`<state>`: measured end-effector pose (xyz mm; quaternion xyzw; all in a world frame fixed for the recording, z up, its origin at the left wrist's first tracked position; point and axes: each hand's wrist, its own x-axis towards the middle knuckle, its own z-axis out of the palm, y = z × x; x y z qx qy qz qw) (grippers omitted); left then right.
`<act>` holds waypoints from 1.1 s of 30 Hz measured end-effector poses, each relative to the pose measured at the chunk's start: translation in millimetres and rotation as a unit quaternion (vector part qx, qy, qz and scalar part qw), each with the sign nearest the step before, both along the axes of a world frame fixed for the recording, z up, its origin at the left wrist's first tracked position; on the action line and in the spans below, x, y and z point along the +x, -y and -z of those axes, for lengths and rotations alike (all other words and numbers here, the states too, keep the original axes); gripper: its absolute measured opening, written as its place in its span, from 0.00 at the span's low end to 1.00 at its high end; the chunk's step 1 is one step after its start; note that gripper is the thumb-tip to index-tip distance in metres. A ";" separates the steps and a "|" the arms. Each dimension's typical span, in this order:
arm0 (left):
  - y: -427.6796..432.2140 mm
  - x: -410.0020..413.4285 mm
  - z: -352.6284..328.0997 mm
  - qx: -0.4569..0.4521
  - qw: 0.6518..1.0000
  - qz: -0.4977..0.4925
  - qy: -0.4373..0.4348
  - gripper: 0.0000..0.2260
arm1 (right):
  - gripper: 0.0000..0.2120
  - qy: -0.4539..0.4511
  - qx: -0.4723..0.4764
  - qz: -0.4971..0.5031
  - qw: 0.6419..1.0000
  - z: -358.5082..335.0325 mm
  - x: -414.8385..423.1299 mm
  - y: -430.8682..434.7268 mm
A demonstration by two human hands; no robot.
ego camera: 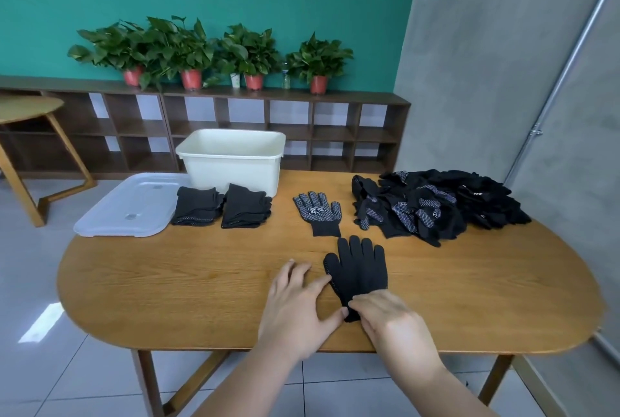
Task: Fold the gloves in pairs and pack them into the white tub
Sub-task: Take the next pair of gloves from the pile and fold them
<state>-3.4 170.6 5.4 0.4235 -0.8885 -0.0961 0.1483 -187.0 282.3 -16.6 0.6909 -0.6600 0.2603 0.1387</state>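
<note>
A black glove [359, 269] lies flat near the table's front, fingers pointing away from me. My right hand [385, 316] pinches its cuff. My left hand [295, 302] lies spread on the table beside it, with a fingertip touching the glove's thumb edge. A second glove [317, 213] with white grip dots lies palm up just beyond. A heap of loose black gloves [436, 205] covers the far right. Two folded glove pairs [198, 210] [246, 212] sit in front of the white tub [231, 161], whose inside I cannot see.
The translucent tub lid [131, 205] lies at the table's far left corner. The wooden table [167, 282] ends just under my wrists. Behind it stand a low cubby shelf [302, 121] with potted plants and a grey wall at the right.
</note>
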 end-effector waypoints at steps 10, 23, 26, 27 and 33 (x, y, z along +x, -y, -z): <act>-2.4 0.5 -2.1 0.004 1.000 0.002 -0.006 0.37 | 0.19 0.035 -0.019 -0.027 0.999 -3.7 4.0 -6.4; -8.3 8.6 -2.5 -0.040 0.987 0.154 -0.019 0.26 | 0.24 0.099 0.240 0.148 0.954 -44.0 -20.2 56.5; -7.5 8.9 -1.6 -0.035 0.987 0.153 -0.036 0.24 | 0.26 0.055 0.236 0.181 0.953 -52.8 -20.8 79.2; -7.5 8.8 -2.3 -0.035 0.987 0.153 -0.040 0.24 | 0.27 0.045 0.241 0.169 0.955 -51.6 -18.8 85.1; -5.9 8.5 -5.1 -0.011 0.990 0.120 -0.067 0.23 | 0.33 0.042 0.294 0.158 0.942 -23.6 -16.8 97.7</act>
